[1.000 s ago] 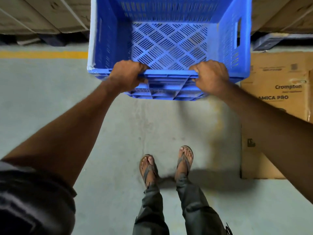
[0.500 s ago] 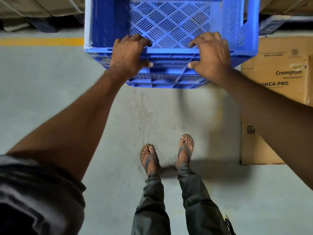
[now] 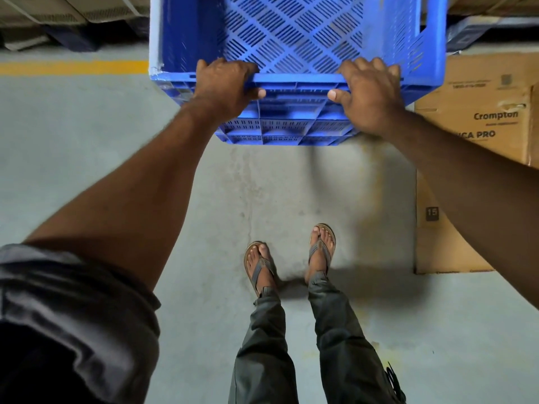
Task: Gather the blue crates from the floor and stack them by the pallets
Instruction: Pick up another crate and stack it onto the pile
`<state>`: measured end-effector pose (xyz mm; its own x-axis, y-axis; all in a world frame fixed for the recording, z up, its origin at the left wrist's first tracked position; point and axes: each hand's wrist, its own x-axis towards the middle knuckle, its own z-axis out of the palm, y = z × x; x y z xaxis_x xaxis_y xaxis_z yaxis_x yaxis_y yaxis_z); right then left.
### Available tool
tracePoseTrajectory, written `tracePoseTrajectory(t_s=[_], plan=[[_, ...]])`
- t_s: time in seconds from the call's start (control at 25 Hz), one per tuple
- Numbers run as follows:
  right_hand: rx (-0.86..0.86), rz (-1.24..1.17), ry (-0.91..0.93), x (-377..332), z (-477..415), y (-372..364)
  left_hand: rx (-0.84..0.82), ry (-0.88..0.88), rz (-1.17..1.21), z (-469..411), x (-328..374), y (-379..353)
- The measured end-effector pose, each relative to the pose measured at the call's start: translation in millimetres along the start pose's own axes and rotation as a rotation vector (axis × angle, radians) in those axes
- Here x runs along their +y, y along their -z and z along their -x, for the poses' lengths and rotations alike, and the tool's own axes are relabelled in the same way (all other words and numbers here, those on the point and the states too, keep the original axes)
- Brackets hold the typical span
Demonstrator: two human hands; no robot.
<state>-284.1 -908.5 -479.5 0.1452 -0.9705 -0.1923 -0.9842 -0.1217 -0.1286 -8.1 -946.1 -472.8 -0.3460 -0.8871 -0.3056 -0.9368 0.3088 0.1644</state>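
One blue slotted plastic crate (image 3: 291, 39), far centre, above the grey concrete floor (image 3: 87, 147). Left hand (image 3: 224, 86) and right hand (image 3: 370, 97) both grasp its near rim, fingers curled over. The ribbed section below is possibly a second crate, unclear. One brown cardboard box (image 3: 481, 112) to the right.

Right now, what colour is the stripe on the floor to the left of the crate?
Yellow. The stripe shows best in the head view.

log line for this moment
left hand: grips crate rim | right hand: same | crate: nothing seen inside | cardboard box: floor, right
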Motion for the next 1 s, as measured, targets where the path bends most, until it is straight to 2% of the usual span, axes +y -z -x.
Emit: tracePoseTrajectory(t_s=[0.12, 0.32, 0.52, 0.68, 0.72, 0.88, 1.0], plan=[[-0.073, -0.015, -0.007, -1.4, -2.5, 4.2, -0.032, 0.018, -0.016, 0.8, 0.9, 1.7], [-0.094, 0.050, -0.007, -0.9, -3.4, 4.9, -0.058, 0.051, -0.045, -2.0, 2.8, -4.6], [-0.162, 0.084, -0.003, -3.6, -6.3, 5.8, 0.077, 0.036, -0.015, 10.9, 2.8, -14.5], [-0.347, 0.027, -0.040, 1.2, -11.5, 21.9, -0.042, 0.050, 0.103, 7.7, 3.5, -2.3], [-0.337, -0.042, -0.052, 0.8, -7.9, 29.5, -0.054, 0.031, 0.144, 12.7, 2.6, 1.8], [-0.029, -0.311, -0.155, -6.0, 44.4, 59.5, 0.074, 0.022, 0.339, 64.1, 6.6, 20.5], [0.031, -0.487, -0.224, -24.9, 94.5, 90.4, 0.169, 0.036, 0.421, 112.9, 26.6, 50.1]])
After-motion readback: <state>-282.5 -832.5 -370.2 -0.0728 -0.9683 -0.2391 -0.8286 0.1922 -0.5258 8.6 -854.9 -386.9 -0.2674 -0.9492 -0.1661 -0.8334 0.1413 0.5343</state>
